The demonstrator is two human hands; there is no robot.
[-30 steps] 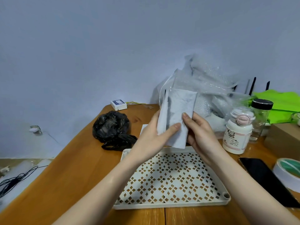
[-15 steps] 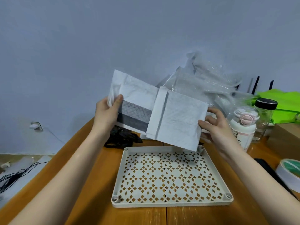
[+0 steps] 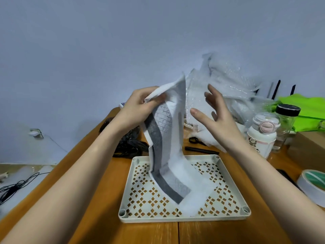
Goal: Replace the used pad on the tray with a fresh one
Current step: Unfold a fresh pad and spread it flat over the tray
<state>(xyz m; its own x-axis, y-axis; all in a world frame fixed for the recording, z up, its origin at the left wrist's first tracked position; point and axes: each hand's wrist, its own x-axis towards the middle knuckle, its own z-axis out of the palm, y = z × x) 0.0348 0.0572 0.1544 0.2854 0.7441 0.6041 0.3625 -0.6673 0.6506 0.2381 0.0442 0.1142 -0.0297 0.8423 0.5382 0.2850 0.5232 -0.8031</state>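
Observation:
A fresh white pad (image 3: 171,155) with a grey quilted strip hangs unfolded from my left hand (image 3: 140,106), which pinches its top corner. Its lower end trails down onto the cream perforated tray (image 3: 226,175) on the wooden table. My right hand (image 3: 214,111) is beside the pad's upper edge with spread fingers, not touching it. No other pad lies on the tray.
A crumpled black plastic bag (image 3: 130,145) lies behind the tray on the left. Bubble wrap (image 3: 226,85), a white bottle (image 3: 262,136), a glass jar (image 3: 285,120), scissors (image 3: 200,145), a tape roll (image 3: 314,185) and green cloth (image 3: 309,110) crowd the right and back.
The folded pad was opened out between both hands, then my right hand let go. It now hangs lengthwise from my left hand, its lower end on the tray.

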